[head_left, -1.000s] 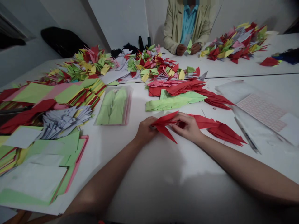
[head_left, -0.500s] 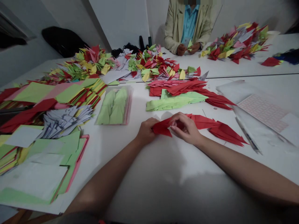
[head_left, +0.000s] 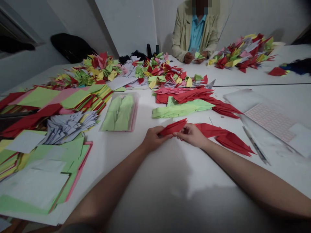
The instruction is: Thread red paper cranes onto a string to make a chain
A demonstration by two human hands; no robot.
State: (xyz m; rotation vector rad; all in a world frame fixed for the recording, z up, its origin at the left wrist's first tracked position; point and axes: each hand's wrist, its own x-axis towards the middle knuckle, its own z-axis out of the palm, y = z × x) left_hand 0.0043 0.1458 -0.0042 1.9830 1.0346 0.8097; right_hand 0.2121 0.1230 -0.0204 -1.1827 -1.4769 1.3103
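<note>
A folded red paper piece [head_left: 173, 127], long and pointed, is pinched between my left hand [head_left: 154, 138] and my right hand [head_left: 190, 135]. Its tip points up and to the right. Just right of my right hand lie more long folded red paper pieces [head_left: 224, 137] on the white table [head_left: 170, 181]. Above my hands are a bundle of folded green paper [head_left: 181, 110] and a pile of folded red pieces [head_left: 187, 96], both out of reach of my fingers.
Heaps of paper cranes [head_left: 162, 72] cover the far table. A co-worker [head_left: 194, 35] across it holds a small green paper piece. At left lie paper stacks [head_left: 43, 174] and a plastic sleeve of green paper [head_left: 119, 113]. A pink-gridded sheet [head_left: 272, 121] and a pen-like tool [head_left: 255, 145] lie right.
The red piece now lies flatter and narrower between my fingers, with its lower point no longer showing. My hands have drawn slightly apart, and the whole view has shifted slightly downward.
</note>
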